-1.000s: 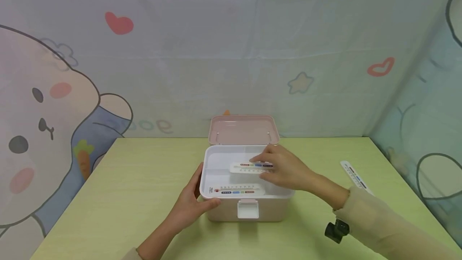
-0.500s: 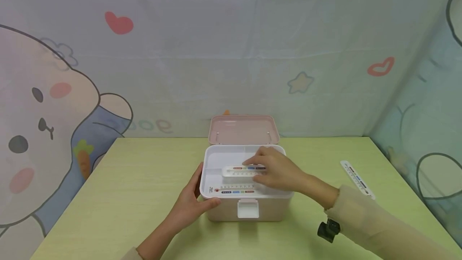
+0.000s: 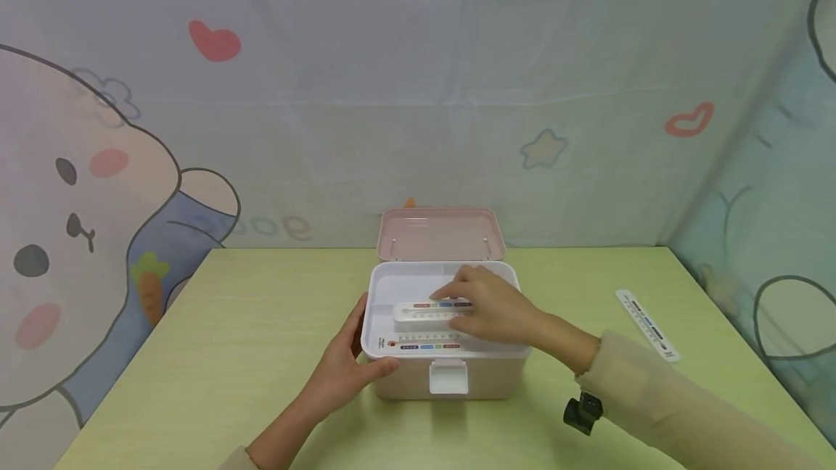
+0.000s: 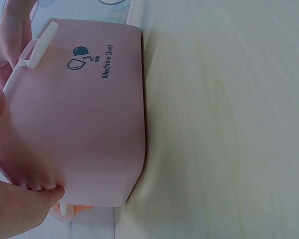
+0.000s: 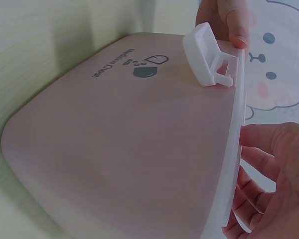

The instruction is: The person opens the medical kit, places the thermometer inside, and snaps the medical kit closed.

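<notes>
A pink medicine chest (image 3: pixel 493 379) with a white inner tray (image 3: pixel 401 283) sits mid-table, its lid (image 3: pixel 440 232) raised. My left hand (image 3: pixel 339 372) holds its front left corner, thumb at the front rim; in the left wrist view, fingers (image 4: pixel 55 193) press against the chest's side. Over the tray, my right hand (image 3: pixel 496 307) pinches the right end of a white thermometer (image 3: pixel 414 312) with a coloured scale. In front of that, another thermometer (image 3: pixel 427 344) lies along the tray's front. The right wrist view shows my right hand (image 5: pixel 281 179) at the rim; the held thermometer is hidden there.
A third thermometer (image 3: pixel 646 326) lies slantwise on the table, right of the chest. The white latch (image 3: pixel 448 377) hangs open at the chest's front. Behind the table (image 3: pixel 261 310) is a cartoon-printed cloth (image 3: pixel 366 93). A small black device (image 3: pixel 583 412) is on my right wrist.
My right hand has moved left and slightly down over the tray with the thermometer, bringing it closer to the tray's left side. The left hand and the chest have stayed put.
</notes>
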A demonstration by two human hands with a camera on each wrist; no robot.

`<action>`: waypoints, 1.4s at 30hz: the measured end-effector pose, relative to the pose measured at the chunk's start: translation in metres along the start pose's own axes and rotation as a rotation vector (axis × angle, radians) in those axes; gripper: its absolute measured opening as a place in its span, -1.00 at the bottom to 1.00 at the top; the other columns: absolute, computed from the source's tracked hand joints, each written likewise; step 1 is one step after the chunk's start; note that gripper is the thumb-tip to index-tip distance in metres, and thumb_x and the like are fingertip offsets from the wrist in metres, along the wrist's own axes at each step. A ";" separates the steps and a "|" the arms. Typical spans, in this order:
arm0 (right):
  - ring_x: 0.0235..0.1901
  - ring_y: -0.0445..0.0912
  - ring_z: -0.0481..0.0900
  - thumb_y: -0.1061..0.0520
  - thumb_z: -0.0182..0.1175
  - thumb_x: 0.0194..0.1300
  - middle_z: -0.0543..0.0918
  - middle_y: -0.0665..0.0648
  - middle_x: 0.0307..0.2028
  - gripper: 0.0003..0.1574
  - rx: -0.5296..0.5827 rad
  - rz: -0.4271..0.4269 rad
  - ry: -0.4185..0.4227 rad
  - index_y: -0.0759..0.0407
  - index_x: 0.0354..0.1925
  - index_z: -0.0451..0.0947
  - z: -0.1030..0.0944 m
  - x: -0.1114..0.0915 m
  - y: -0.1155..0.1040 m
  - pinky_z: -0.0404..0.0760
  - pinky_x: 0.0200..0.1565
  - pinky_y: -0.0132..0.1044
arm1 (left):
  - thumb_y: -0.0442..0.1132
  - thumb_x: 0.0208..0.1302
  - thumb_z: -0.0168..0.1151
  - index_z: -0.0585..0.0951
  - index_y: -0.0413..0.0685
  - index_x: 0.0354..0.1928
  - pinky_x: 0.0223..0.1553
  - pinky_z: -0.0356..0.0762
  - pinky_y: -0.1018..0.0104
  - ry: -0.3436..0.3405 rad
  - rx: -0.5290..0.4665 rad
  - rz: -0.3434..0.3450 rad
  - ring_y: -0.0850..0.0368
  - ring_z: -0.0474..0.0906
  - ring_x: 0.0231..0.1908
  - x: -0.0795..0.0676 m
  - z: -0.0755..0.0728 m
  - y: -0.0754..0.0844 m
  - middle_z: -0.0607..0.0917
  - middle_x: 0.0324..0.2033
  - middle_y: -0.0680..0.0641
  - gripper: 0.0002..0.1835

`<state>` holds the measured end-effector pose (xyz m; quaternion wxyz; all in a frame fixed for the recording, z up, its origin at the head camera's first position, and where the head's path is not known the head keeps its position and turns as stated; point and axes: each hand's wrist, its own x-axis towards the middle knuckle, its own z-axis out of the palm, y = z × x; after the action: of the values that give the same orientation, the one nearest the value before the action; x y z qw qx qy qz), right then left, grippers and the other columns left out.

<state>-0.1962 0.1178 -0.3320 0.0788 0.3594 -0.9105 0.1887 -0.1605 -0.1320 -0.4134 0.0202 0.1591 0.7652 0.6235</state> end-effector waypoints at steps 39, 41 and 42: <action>-0.33 -0.17 0.35 0.12 0.35 -0.01 0.52 0.03 -0.30 -0.59 -0.041 0.020 -0.019 0.01 -0.10 0.65 0.007 0.002 0.001 0.36 -0.30 -0.36 | -0.31 -0.08 0.46 -0.13 0.16 0.44 0.08 0.39 0.43 0.011 -0.011 -0.038 0.10 0.37 0.15 -0.001 0.000 0.002 0.28 0.29 0.01 0.16; -0.31 -0.17 0.36 0.12 0.35 0.00 0.53 0.04 -0.29 -0.59 -0.041 0.020 -0.020 0.02 -0.09 0.64 0.007 0.002 0.001 0.36 -0.29 -0.36 | -0.30 -0.08 0.46 -0.13 0.16 0.44 0.08 0.39 0.42 0.010 -0.012 -0.036 0.10 0.38 0.14 -0.001 0.000 0.002 0.28 0.29 0.01 0.15; -0.31 -0.17 0.36 0.12 0.35 0.00 0.53 0.04 -0.28 -0.59 -0.043 0.020 -0.020 0.02 -0.09 0.64 0.007 0.001 0.001 0.37 -0.29 -0.36 | -0.30 -0.08 0.46 -0.13 0.17 0.44 0.08 0.39 0.42 0.010 -0.013 -0.036 0.10 0.38 0.14 -0.001 0.000 0.002 0.28 0.29 0.02 0.15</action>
<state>-0.1978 0.1147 -0.3382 0.0756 0.3505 -0.9186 0.1661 -0.1590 -0.1318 -0.4114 0.0284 0.1421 0.7639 0.6289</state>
